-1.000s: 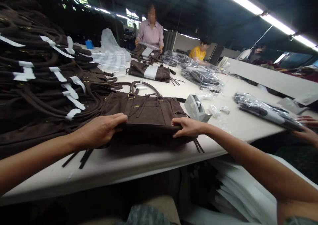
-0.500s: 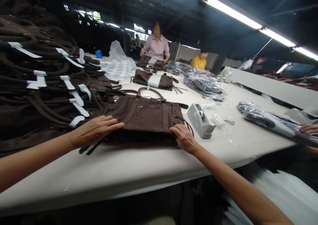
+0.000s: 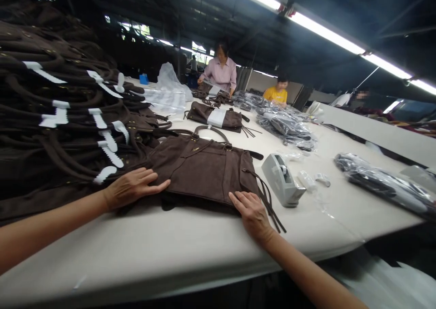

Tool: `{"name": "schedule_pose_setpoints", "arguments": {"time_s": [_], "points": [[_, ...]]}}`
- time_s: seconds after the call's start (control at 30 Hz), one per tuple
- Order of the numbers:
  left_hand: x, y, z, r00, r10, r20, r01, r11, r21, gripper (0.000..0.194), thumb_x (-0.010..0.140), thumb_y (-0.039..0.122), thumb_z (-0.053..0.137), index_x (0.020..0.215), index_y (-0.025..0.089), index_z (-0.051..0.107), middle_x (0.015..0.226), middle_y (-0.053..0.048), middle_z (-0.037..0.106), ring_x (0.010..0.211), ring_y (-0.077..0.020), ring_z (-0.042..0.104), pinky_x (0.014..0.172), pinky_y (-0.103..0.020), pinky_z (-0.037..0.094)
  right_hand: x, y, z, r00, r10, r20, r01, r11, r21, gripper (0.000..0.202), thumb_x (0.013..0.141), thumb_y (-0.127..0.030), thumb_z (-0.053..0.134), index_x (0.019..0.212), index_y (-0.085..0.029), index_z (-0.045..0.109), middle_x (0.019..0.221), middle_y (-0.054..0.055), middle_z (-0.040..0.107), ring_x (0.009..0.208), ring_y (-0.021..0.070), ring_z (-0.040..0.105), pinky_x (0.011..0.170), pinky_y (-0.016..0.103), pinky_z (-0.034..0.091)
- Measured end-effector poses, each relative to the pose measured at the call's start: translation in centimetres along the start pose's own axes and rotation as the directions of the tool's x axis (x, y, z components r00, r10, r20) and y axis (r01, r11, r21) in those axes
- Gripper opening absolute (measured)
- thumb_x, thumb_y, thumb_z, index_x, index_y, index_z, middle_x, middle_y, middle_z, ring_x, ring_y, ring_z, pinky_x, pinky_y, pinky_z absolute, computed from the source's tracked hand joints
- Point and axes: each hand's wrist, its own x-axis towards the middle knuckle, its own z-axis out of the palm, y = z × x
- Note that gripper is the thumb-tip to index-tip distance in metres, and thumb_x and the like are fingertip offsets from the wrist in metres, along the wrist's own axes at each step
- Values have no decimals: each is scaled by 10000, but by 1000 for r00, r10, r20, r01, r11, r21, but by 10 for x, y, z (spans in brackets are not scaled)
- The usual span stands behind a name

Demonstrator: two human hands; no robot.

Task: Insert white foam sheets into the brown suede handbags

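Observation:
A dark brown handbag [image 3: 200, 172] lies on its side on the pale table, its handles pointing away from me. Thin dark straps hang from its right side. My left hand [image 3: 134, 186] rests at the bag's lower left corner, fingers stretched out along the edge. On the lower right corner lies my right hand [image 3: 248, 211], its fingers flat on the bag and its thumb hidden. To the right of the bag stands a grey tape dispenser [image 3: 282, 181].
Brown handbags with white paper-like strips [image 3: 109, 155] are piled high on my left. Another brown bag [image 3: 218, 117] with a white band lies beyond mine. Plastic-wrapped bags [image 3: 288, 127] sit farther back, one wrapped bag [image 3: 384, 184] at right. Co-workers [image 3: 220, 72] stand behind the table.
The bag's near edge, raised before, has come down onto the table, and its right-hand straps now spread over the tabletop. Another person's hands at the far right have left the view.

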Motion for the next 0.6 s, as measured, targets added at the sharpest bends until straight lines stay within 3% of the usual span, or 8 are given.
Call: {"name": "schedule_pose_setpoints", "arguments": {"time_s": [0.1, 0.2, 0.3, 0.4, 0.5, 0.6], "points": [[1, -1, -9, 998, 49, 44, -46, 998, -53, 559, 871, 2, 390, 1285, 322, 587, 1120, -84, 624, 1071, -198, 579, 1006, -356, 445, -4, -14, -13, 997, 10, 74, -11, 1000, 17, 544, 936, -192, 441, 1460, -59, 388, 1452, 198, 465, 1340, 298, 425, 1115, 479, 322], [1, 7, -22, 994, 52, 92, -39, 989, -142, 587, 828, 26, 445, 1361, 259, 531, 1262, -119, 594, 1250, -248, 507, 1111, -436, 376, 3, -22, -18, 988, 60, 145, -61, 998, -1, 689, 908, -400, 540, 1441, 6, 382, 1439, 272, 443, 1329, 358, 424, 1080, 506, 365], [4, 23, -30, 984, -17, 178, 41, 990, -135, 647, 766, 72, 509, 1404, 174, 483, 1299, -168, 578, 1291, -310, 484, 1142, -524, 323, 17, -22, -13, 968, 69, 242, -52, 996, -76, 566, 916, -250, 521, 1425, -24, 421, 1240, 261, 591, 1135, 332, 573, 920, 450, 486], [13, 35, -31, 985, -69, 156, 78, 995, -54, 560, 792, 47, 466, 1344, 115, 540, 1226, -207, 617, 1255, -324, 521, 1123, -546, 343, 38, -10, -16, 928, -3, 374, 42, 995, -94, 570, 891, -57, 410, 1460, -67, 383, 1008, 189, 658, 910, 269, 641, 783, 375, 522], [23, 39, -31, 990, -89, 110, 85, 995, 42, 476, 865, 40, 394, 1304, 114, 564, 1225, -194, 633, 1217, -291, 557, 1096, -506, 394, 61, 12, -43, 880, -117, 461, 121, 992, 22, 669, 843, -3, 398, 1500, -81, 303, 1048, 160, 677, 912, 240, 657, 795, 330, 510], [25, 39, -42, 992, -110, 57, 108, 994, 29, 437, 930, 116, 392, 1350, 124, 515, 1182, -172, 659, 1080, -254, 634, 975, -421, 493, 77, 37, -86, 875, -137, 464, 79, 987, 142, 691, 861, -58, 439, 1525, -164, 278, 1162, 131, 674, 988, 242, 655, 844, 328, 481]]}}
